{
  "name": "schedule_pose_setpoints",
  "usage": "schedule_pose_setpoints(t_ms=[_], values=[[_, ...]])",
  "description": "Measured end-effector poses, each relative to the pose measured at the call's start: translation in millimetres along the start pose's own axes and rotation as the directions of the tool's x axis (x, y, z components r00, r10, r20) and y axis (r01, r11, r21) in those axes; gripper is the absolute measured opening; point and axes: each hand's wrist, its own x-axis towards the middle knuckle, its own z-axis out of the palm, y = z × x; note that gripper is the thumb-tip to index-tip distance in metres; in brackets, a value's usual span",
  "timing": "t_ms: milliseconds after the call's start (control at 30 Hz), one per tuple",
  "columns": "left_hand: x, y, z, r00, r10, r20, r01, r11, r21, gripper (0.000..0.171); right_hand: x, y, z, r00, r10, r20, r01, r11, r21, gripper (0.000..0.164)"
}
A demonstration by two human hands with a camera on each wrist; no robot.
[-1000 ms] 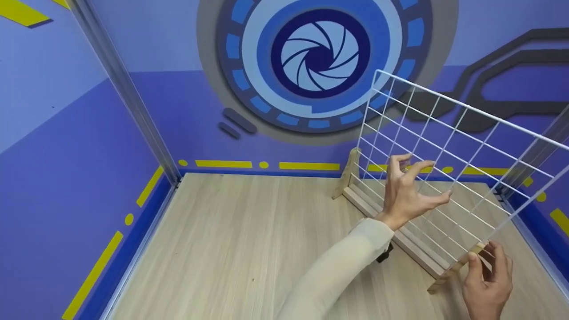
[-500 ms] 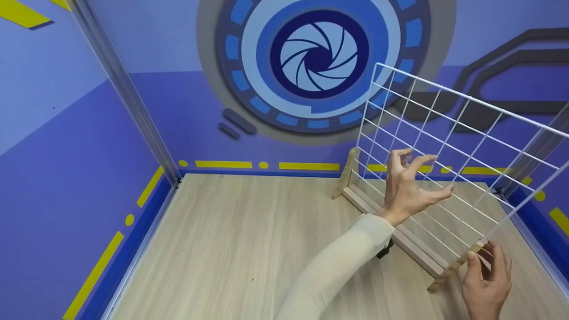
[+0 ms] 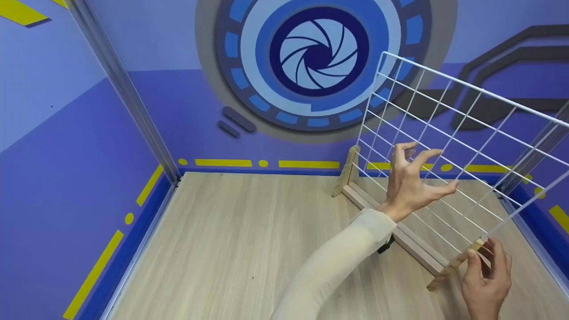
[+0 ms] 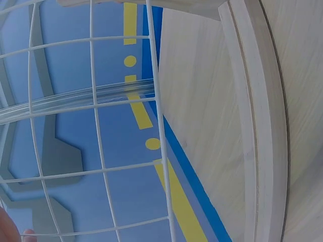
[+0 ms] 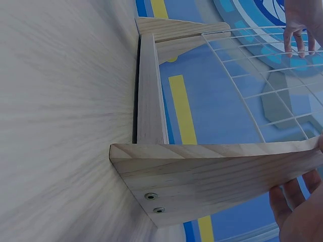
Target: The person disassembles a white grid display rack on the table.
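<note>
A white wire grid panel (image 3: 466, 120) stands tilted between the two end pieces of a wooden stand (image 3: 418, 249). My left hand (image 3: 411, 182) holds the panel's wires near its middle, fingers spread and bent. In the right wrist view, fingertips of the left hand (image 5: 298, 30) hook at the wires. My right hand (image 3: 488, 280) grips the top of the near wooden end piece (image 3: 455, 264), thumb on one side and fingers on the other. Two metal fasteners (image 5: 151, 196) show low on that end piece. The panel's lower wire sits above the grooved wooden bar (image 4: 262, 126).
The stand rests on a wood-grain tabletop (image 3: 235, 231). Behind rises a blue-purple wall (image 3: 164, 106) with a round printed emblem, and a metal post (image 3: 129, 93) marks the left corner. The far wooden end piece (image 3: 347, 173) is near the back wall.
The grid panel has risen and tilted upward, its far top corner shifting up and slightly right. My left hand has moved up a little with it. The right hand has stayed nearly still.
</note>
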Motion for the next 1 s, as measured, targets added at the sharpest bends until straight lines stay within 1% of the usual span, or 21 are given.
schedule_pose_setpoints(t_ms=[200, 400, 467, 600, 667, 767, 833, 900, 1000], values=[[2.9, 0.4, -1.7, 1.0, 0.006, -0.005, -0.006, 1.0, 0.0, 0.068, -1, -1, 1, 1.0, -0.007, 0.002, 0.007, 1.0, 0.013, 0.048], [10.1, 3.5, -2.7, 1.0, 0.018, -0.021, -0.018, 1.0, -0.002, 0.068, 1, 0, -1, 1.0, -0.011, 0.017, 0.011, 1.0, -0.001, 0.049], [12.6, 5.0, -3.2, 0.999, 0.022, -0.024, -0.022, 1.0, 0.003, 0.068, 1, -4, -1, 1.0, -0.021, 0.018, 0.021, 1.0, 0.01, 0.049], [17.1, 8.3, -5.8, 0.999, 0.033, -0.026, -0.033, 0.999, 0.018, 0.068, -1, -23, -1, 0.998, -0.063, 0.018, 0.062, 0.997, 0.041, 0.048], [19.6, 10.0, -7.1, 0.999, 0.036, -0.026, -0.035, 0.999, 0.026, 0.068, -1, -22, -1, 0.997, -0.077, 0.013, 0.076, 0.996, 0.051, 0.047], [22.7, 11.8, -9.0, 0.999, 0.031, -0.026, -0.03, 0.999, 0.036, 0.069, -1, -26, -1, 0.997, -0.082, 0.012, 0.082, 0.995, 0.054, 0.047], [24.4, 13.1, -9.9, 1.0, 0.022, -0.021, -0.021, 0.999, 0.039, 0.069, -1, -27, 0, 0.997, -0.078, 0.012, 0.077, 0.996, 0.052, 0.047], [25.5, 14.6, -11.0, 1.0, 0.015, -0.014, -0.015, 0.999, 0.038, 0.069, -2, -37, 0, 0.997, -0.076, 0.015, 0.075, 0.996, 0.047, 0.046], [27.1, 17.4, -12.7, 1.0, 0.013, 0.0, -0.013, 0.999, 0.039, 0.068, -2, -36, 0, 0.998, -0.068, 0.016, 0.068, 0.997, 0.033, 0.047]])
